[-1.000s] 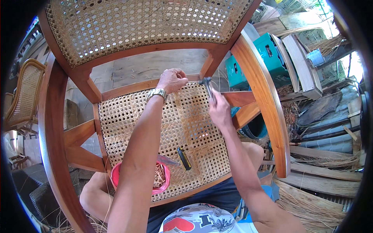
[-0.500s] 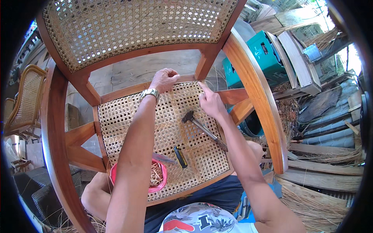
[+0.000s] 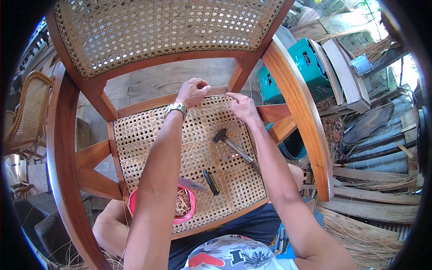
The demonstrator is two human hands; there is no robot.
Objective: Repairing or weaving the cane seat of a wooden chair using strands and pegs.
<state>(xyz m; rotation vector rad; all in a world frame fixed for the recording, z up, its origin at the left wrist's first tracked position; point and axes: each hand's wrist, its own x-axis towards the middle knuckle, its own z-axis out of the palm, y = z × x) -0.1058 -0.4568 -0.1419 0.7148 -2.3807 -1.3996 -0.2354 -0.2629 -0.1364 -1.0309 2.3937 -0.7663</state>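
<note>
A wooden chair frame surrounds a woven cane seat (image 3: 148, 139), with a cane backrest (image 3: 157, 31) above it. My left hand (image 3: 193, 93), with a watch at the wrist, rests at the seat's back edge, its fingers curled together; whatever they pinch is hidden. At the back right corner my right hand (image 3: 244, 108) touches the seat's edge, index finger reaching left and the other fingers bent in. A hammer (image 3: 236, 148) lies on the cane below it. Nearer me are a knife (image 3: 210, 182) with a black and yellow handle and a pink container (image 3: 192, 210) of small wooden pegs, partly behind my left forearm.
The chair's wooden armrests (image 3: 299, 112) rise on both sides of my arms. Green crates (image 3: 310, 67) and planks stand at the back right. Loose cane strands (image 3: 360, 234) lie on the right, and another cane chair (image 3: 31, 112) stands at the left.
My right hand has shifted slightly up and left, its index finger turning from pointing up to pointing left along the edge. My left hand stays nearly in place. The view has shifted slightly.
</note>
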